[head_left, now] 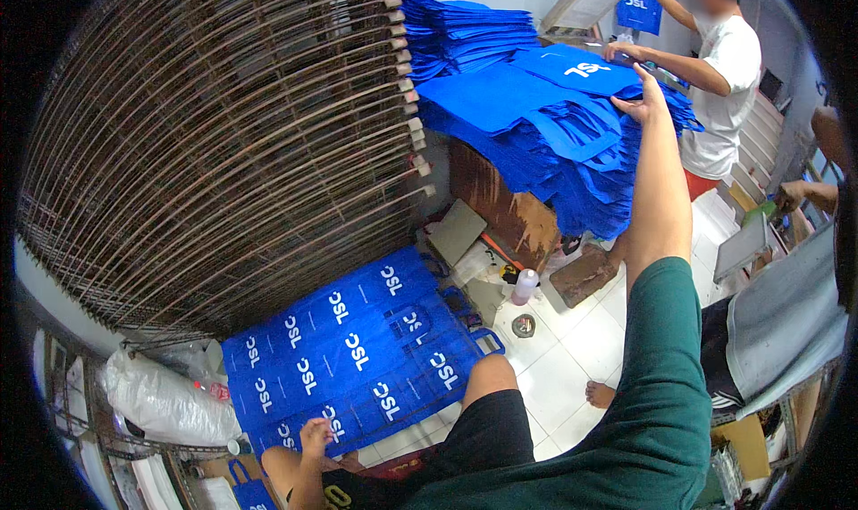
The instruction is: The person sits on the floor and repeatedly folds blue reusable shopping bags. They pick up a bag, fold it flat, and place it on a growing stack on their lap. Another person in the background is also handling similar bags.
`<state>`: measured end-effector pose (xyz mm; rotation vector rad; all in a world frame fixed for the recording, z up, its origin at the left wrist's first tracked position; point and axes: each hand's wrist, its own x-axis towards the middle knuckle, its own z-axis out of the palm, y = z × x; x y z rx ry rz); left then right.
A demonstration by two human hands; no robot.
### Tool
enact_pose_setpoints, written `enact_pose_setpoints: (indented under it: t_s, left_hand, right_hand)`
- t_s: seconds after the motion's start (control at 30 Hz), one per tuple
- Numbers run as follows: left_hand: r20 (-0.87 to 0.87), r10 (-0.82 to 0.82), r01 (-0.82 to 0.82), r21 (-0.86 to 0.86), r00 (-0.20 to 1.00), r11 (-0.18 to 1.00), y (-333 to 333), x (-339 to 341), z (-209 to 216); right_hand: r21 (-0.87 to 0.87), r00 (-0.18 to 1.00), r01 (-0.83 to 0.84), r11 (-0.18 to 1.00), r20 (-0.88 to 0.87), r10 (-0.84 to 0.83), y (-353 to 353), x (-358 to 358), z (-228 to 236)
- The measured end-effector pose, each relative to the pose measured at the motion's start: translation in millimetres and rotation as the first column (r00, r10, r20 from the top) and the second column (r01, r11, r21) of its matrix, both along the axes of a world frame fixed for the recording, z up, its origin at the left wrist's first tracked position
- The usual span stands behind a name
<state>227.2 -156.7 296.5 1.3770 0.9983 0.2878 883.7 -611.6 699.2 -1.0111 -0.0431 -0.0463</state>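
Observation:
My right arm, in a green sleeve, stretches far forward. My right hand [645, 99] is at the right side of a tall pile of blue fabric bags [554, 126], its thumb and fingers apart. Close to its fingertips, a blue bag with a white print [576, 67] lies on top of the pile. Low on the left, my left hand [315, 437] hovers over the near edge of a drying rack's lowest level, where printed blue bags [349, 349] lie in rows. Its fingers are loosely bent and no object shows in them.
Raised rack shelves [223, 134] rise above the spread bags. A person in a white shirt [728, 72] handles a framed screen [590, 0] across the pile. Another person in grey [786, 304] stands at right. A bottle [525, 286] and a brick-like block [583, 276] are on the tiled floor.

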Motion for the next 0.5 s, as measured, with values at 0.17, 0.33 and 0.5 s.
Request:
enact_pose_setpoints:
  t_s: [0.17,0.33,0.5]
  left_hand:
    - [-0.011,0.089,-0.09,-0.019,0.996,0.996,1,15,18]
    - [0.053,0.045,-0.041,-0.076,0.998,0.996,-35,50,43]
    - [0.18,-0.138,0.187,-0.296,0.974,0.937,-73,116,83]
  right_hand:
    - [-0.316,0.995,0.068,0.946,-0.048,-0.088,-10,62,-5]
    - [-0.074,0.946,0.155,0.985,0.3,-0.127,38,-29,45]
    - [0.043,0.745,0.217,0.975,0.639,-0.194,77,-152,95]
